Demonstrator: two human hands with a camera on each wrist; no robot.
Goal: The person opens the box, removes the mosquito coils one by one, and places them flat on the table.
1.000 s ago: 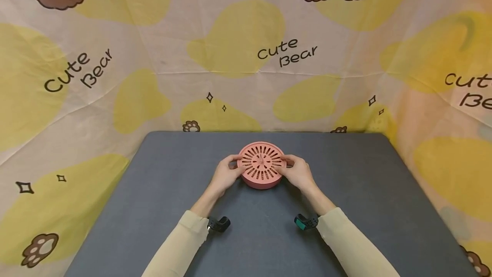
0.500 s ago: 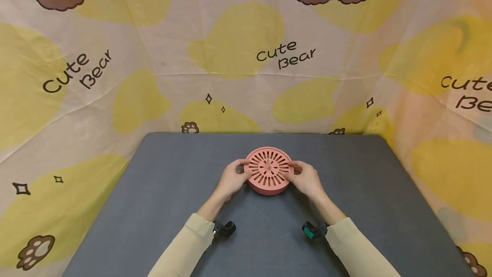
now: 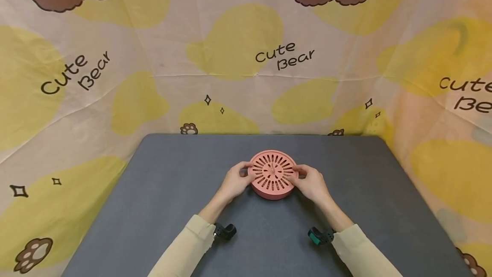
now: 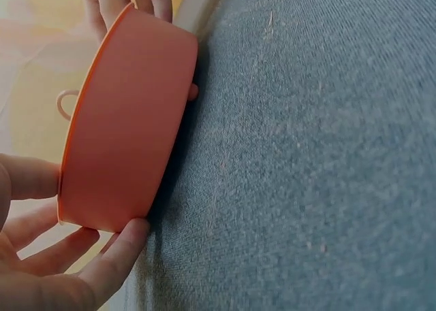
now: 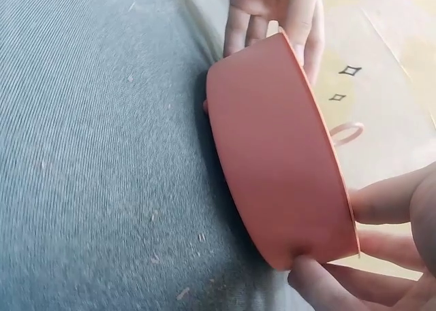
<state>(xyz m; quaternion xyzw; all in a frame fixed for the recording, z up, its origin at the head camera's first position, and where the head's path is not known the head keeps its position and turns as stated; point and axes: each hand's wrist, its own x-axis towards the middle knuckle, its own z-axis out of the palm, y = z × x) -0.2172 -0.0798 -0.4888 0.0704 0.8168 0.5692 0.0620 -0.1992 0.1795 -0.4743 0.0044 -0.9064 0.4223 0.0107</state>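
Observation:
A pink round metal mosquito coil holder (image 3: 273,175), its lid cut with radial slots, sits low over the grey table between both hands. A small ring (image 4: 67,104) stands up from the lid, and a small foot shows underneath in the left wrist view. My left hand (image 3: 234,183) grips the left rim, thumb on the lid's edge and fingers against the side wall (image 4: 129,127). The right hand (image 3: 313,185) holds the opposite side likewise, its fingertips on the lower wall in the right wrist view. Whether the feet touch the table cannot be told. The inside is hidden beneath the lid.
The grey cloth-covered table (image 3: 184,161) spreads around the holder, with its far edge behind it. A patterned "Cute Bear" curtain (image 3: 230,46) hangs along the back and both sides. Dark wrist straps (image 3: 322,236) sit at the cuffs.
Both hands have moved the mosquito coil holder to the right and slightly nearer to me, keeping their grip on it. The head view has shifted a little.

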